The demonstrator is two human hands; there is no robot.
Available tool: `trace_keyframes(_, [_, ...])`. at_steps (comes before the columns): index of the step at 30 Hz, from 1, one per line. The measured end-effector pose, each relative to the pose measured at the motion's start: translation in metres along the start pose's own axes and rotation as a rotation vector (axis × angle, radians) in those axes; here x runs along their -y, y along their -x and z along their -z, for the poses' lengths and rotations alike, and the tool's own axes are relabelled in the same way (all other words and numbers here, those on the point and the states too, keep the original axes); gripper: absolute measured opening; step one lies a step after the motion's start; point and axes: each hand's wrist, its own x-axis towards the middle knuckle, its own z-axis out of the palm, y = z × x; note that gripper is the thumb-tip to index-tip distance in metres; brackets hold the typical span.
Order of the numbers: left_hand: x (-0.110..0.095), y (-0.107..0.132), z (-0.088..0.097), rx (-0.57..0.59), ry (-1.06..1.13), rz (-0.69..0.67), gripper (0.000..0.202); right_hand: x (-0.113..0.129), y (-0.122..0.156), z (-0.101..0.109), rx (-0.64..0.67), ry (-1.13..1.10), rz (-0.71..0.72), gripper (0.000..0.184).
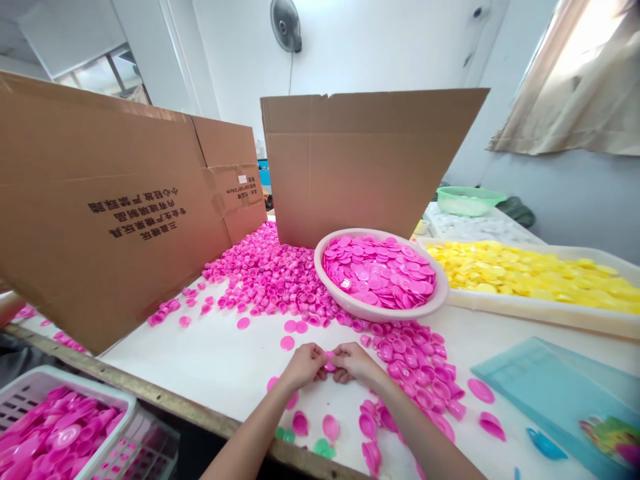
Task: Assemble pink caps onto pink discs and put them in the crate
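My left hand (304, 366) and my right hand (354, 362) meet over the white table (220, 357), fingers pinched together on one small pink plastic piece (330, 365) held between them. Loose pink plastic pieces (420, 373) lie scattered just right of my hands, and a few more pink pieces (331, 427) sit near the table's front edge. A long heap of small pink caps (265, 273) runs along the back. A white round basin (345, 293) full of flat pink discs stands behind my hands.
Cardboard sheets stand upright at the left (100, 207) and the back (360, 160). A white tray of yellow pieces (530, 273) is at the right, a blue translucent lid (555, 393) in front of it. A white basket of pink parts (30, 393) sits at the lower left.
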Motion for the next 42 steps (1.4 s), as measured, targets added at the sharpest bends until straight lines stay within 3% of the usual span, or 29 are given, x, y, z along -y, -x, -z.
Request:
trace_keyframes(3, [-0.002, -0.002, 0.003, 0.033, -0.049, 0.039, 0.022, 0.000, 0.000, 0.000, -0.017, 0.032, -0.013, 0.002])
trace_keyframes(5, [-0.008, -0.003, 0.005, 0.005, -0.202, 0.033, 0.021, 0.000, 0.001, -0.003, -0.028, 0.057, -0.030, 0.001])
trace_keyframes(10, [-0.026, -0.007, -0.001, -0.384, -0.628, -0.155, 0.024, -0.002, 0.004, -0.020, 0.033, 0.039, -0.035, 0.006])
trace_keyframes(12, [-0.028, -0.008, -0.008, -0.475, -0.720, -0.206, 0.026, -0.002, 0.005, -0.025, 0.054, 0.042, -0.042, 0.010])
trace_keyframes(18, [-0.020, -0.009, -0.016, -0.488, -0.796, -0.159, 0.022, -0.001, 0.003, -0.024, 0.084, 0.029, -0.124, 0.013])
trace_keyframes(25, [-0.015, -0.019, -0.015, -0.472, -0.744, -0.096, 0.015, -0.001, -0.004, -0.029, 0.015, 0.065, -0.178, 0.015])
trace_keyframes(30, [-0.016, -0.025, -0.008, -0.568, -0.558, -0.154, 0.014, -0.001, -0.004, -0.034, -0.076, 0.031, -0.092, 0.010])
trace_keyframes(33, [-0.020, -0.021, -0.008, -0.528, -0.429, -0.232, 0.019, -0.004, -0.002, -0.033, -0.062, 0.081, -0.002, 0.010])
trace_keyframes(38, [-0.029, 0.010, -0.008, -0.401, -0.278, -0.305, 0.034, 0.006, 0.019, -0.043, -0.060, 0.095, 0.398, 0.013])
trace_keyframes(40, [-0.029, 0.034, 0.012, -0.371, -0.283, -0.324, 0.032, 0.015, 0.032, -0.049, 0.057, 0.076, 0.432, 0.020])
trace_keyframes(42, [-0.024, 0.065, 0.053, -0.425, -0.383, -0.293, 0.027, 0.023, 0.042, -0.048, 0.118, 0.139, 0.459, 0.027])
